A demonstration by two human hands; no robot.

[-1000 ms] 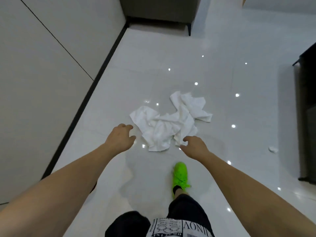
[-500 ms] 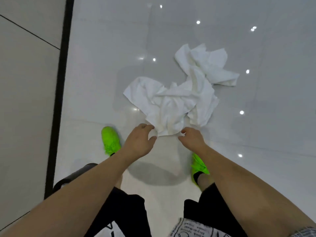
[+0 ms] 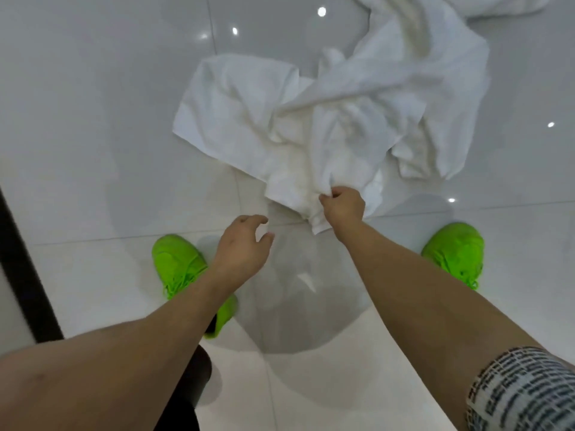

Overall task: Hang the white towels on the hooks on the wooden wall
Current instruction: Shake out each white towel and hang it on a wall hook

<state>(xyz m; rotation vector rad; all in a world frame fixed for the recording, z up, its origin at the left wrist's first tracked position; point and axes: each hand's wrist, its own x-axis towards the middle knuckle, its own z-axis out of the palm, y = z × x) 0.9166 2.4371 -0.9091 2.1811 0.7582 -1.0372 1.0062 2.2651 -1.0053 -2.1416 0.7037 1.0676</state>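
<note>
Crumpled white towels (image 3: 326, 119) lie in a heap on the glossy white tiled floor (image 3: 93, 119), stretching up to the frame's top right. My right hand (image 3: 342, 206) pinches the near edge of the heap, and the cloth bunches at its fingertips. My left hand (image 3: 245, 244) hovers just left of that edge with loosely curled fingers, holding nothing. No hooks and no wooden wall are in view.
My two feet in bright green shoes stand on either side of my arms, the left shoe (image 3: 183, 269) and the right shoe (image 3: 454, 250). A dark baseboard strip (image 3: 21, 275) runs along the wall at the far left.
I have bent lower and closer over the towels. My right hand has closed on the near towel edge. My left hand has drawn slightly back from the cloth.
</note>
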